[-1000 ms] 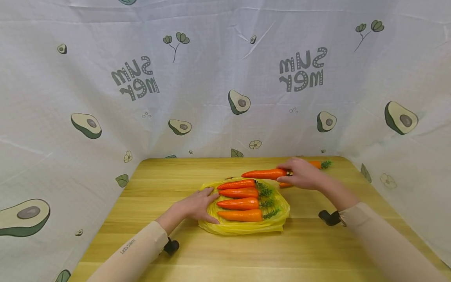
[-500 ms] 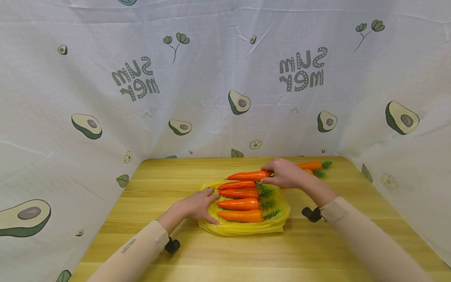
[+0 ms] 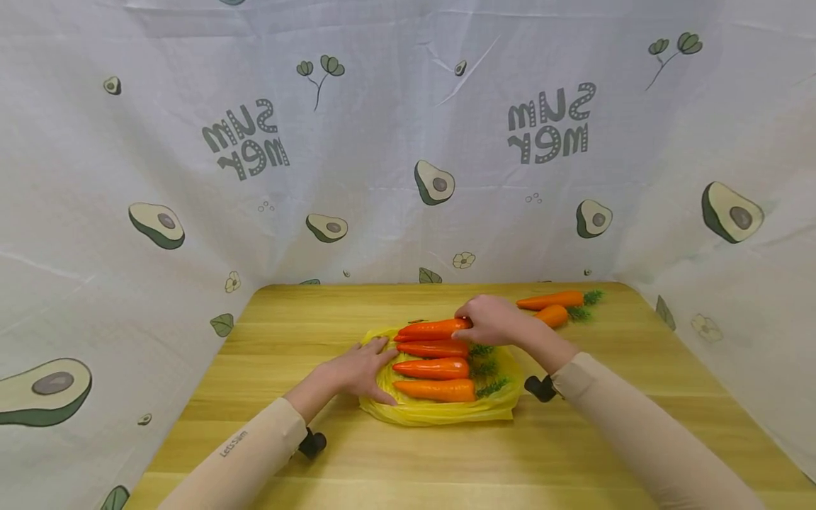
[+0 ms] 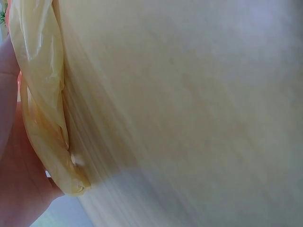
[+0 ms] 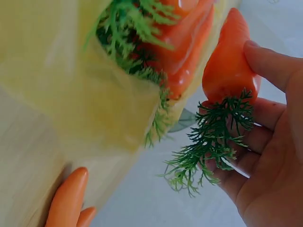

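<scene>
A yellow plastic bag (image 3: 440, 412) lies flat on the wooden table (image 3: 319, 312) with three orange carrots (image 3: 433, 368) side by side on it, green tops to the right. My left hand (image 3: 372, 365) rests flat on the bag's left edge (image 4: 42, 118), fingers straight. My right hand (image 3: 477, 326) grips a fourth carrot (image 3: 428, 329) by its thick leafy end, at the far side of the row on the bag. In the right wrist view my fingers (image 5: 270, 61) curl round that carrot (image 5: 227, 66), and its green top (image 5: 208, 142) lies against my palm.
Two more carrots (image 3: 550, 301) lie loose on the table at the back right, and show as carrots (image 5: 66, 198) low in the right wrist view. A white cloth printed with avocados (image 3: 408, 142) walls the table on three sides.
My right hand has carried the carrot leftward from the back right of the table to the far side of the bag. My left hand has stayed on the bag's edge.
</scene>
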The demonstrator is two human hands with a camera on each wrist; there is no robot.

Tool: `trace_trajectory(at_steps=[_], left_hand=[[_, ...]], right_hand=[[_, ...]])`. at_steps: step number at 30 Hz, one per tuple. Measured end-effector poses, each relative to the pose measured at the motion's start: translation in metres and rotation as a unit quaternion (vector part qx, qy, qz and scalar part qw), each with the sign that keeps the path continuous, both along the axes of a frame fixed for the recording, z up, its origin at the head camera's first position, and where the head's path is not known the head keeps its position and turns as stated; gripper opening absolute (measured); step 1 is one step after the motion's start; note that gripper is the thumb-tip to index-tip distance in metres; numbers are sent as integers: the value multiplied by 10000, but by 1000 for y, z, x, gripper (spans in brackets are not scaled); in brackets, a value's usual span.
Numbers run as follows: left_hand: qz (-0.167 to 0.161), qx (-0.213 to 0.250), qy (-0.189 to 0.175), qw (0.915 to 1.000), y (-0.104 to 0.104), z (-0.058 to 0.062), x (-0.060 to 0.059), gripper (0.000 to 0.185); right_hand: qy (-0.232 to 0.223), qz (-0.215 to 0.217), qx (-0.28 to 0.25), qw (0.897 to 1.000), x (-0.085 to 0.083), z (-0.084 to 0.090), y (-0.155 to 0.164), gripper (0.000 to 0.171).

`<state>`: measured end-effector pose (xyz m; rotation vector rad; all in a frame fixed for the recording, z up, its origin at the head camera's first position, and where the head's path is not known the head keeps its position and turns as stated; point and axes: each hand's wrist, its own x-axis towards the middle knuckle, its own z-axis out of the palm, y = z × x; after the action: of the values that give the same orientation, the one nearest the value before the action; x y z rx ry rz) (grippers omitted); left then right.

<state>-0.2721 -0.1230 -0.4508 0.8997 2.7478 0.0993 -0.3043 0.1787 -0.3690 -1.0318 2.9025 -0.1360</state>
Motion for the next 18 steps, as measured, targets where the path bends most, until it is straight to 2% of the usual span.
trace_trajectory(at_steps=[10,18], left_hand=[[25,-10,-38,10000,1,0,0,107],[52,-44,-32,10000,0,-1,0,107]], right_hand=[[64,-230,454,9987,-5,-12,-10,29],[23,-334,550,9979,-3,-12,-18,39]])
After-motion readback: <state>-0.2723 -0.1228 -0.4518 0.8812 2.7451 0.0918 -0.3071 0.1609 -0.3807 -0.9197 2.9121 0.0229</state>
